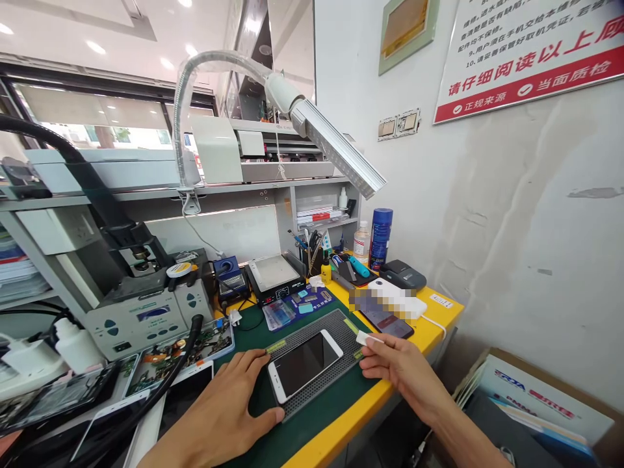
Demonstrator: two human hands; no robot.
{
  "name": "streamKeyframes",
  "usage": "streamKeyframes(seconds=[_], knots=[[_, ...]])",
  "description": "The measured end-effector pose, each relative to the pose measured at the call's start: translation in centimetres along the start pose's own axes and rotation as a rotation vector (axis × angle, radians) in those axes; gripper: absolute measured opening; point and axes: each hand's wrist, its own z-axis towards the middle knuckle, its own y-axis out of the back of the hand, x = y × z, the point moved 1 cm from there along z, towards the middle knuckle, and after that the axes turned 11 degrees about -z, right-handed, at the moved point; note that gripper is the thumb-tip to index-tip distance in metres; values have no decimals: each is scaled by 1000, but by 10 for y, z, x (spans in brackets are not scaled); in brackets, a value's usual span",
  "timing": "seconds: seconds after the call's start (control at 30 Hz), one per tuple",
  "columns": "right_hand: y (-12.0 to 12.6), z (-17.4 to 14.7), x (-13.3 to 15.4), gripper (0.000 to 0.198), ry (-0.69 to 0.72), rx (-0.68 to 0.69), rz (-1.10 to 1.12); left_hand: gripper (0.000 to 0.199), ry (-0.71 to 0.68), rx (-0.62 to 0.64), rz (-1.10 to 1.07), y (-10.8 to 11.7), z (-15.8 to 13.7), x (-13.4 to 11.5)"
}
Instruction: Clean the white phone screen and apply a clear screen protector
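A white-framed smartphone (306, 365) with a dark screen lies face up on a grey perforated mat (336, 323). My left hand (234, 396) rests at the mat's left end, thumb and fingers apart on either side of the phone's near end. It grips nothing that I can see. Just right of the mat, my right hand (397, 367) pinches a small white flat piece (363, 338) between thumb and fingers. Part of that piece is hidden by the fingers, and its exact kind does not show.
Behind the mat are a blue card with small parts (305, 307) and a heating plate (273, 273). Another phone (390, 320) lies to the right. A grey control box (151, 318), a black hose (188, 351) and opened devices crowd the left. A lamp (336, 146) hangs overhead.
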Motion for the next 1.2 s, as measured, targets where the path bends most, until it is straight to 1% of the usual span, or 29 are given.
streamKeyframes(seconds=[0.13,0.2,0.3,0.4,0.5,0.53,0.6,0.67,0.73,0.8,0.87,0.9,1.0,1.1,1.2], knots=[[-3,32,14,33,171,-74,-420,78,-7,-11,8,0,-1,-3],[-9,50,22,36,256,-76,-578,76,-8,-13,14,0,0,-4],[-20,75,31,36,318,-47,-646,76,-2,-12,10,0,0,-5],[-26,93,35,29,374,-56,-720,77,28,1,4,2,0,-10],[-24,102,36,17,454,-145,-829,79,78,21,25,6,1,-19],[-23,103,38,17,482,-193,-858,79,91,20,35,7,1,-23],[-20,103,45,23,537,-277,-891,78,103,9,46,7,3,-27],[-21,104,56,24,583,-313,-895,75,96,-5,43,6,4,-26],[-26,108,67,25,620,-313,-875,74,82,-20,36,4,4,-19],[-35,115,72,37,641,-350,-835,72,73,-26,32,1,5,-9],[-46,123,68,42,648,-409,-784,68,66,-23,30,-1,6,1],[-51,127,63,41,650,-435,-766,66,64,-21,27,-1,7,6],[-59,136,44,37,671,-436,-760,54,57,-31,-4,0,7,12],[-56,141,34,38,680,-378,-801,46,73,-41,-32,3,7,9],[-48,145,36,37,665,-344,-855,46,90,-33,-64,8,5,3]])
